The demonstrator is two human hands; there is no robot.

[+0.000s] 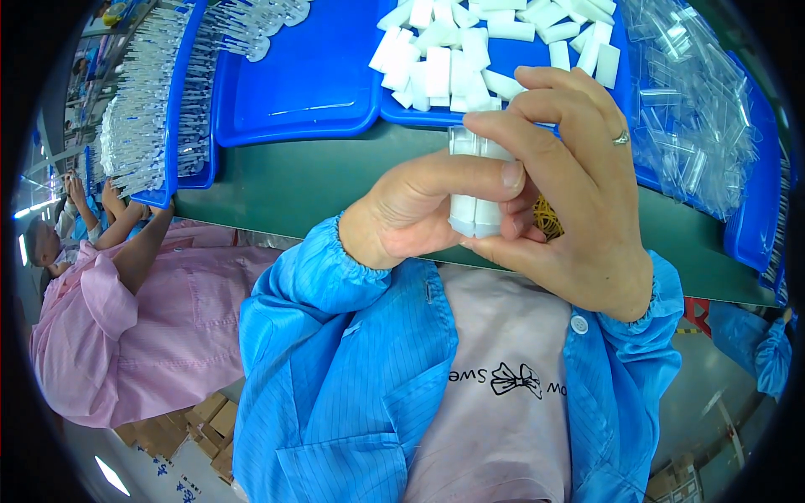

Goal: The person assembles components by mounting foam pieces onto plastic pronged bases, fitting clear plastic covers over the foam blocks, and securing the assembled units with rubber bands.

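Note:
Upright in front of my chest is a bundle of clear plastic tubes (475, 215), side by side, with white material showing inside. My left hand (419, 197) is closed round it, the thumb lying across its front. My right hand (579, 176), with a ring on one finger, also grips it, forefinger at the top end and thumb at the bottom end. The fingers hide part of the bundle. Yellow rubber bands (547, 220) show in a tangle behind my right fingers; whether they touch the hand I cannot tell.
Across the green table (293, 180) stand blue trays. One tray (293, 96) has clear-and-white parts at its back; another holds white blocks (457, 67). Clear plastic tubes (696, 134) heap at right. Upright racked parts (151, 109) stand left, beside a person in pink (176, 318).

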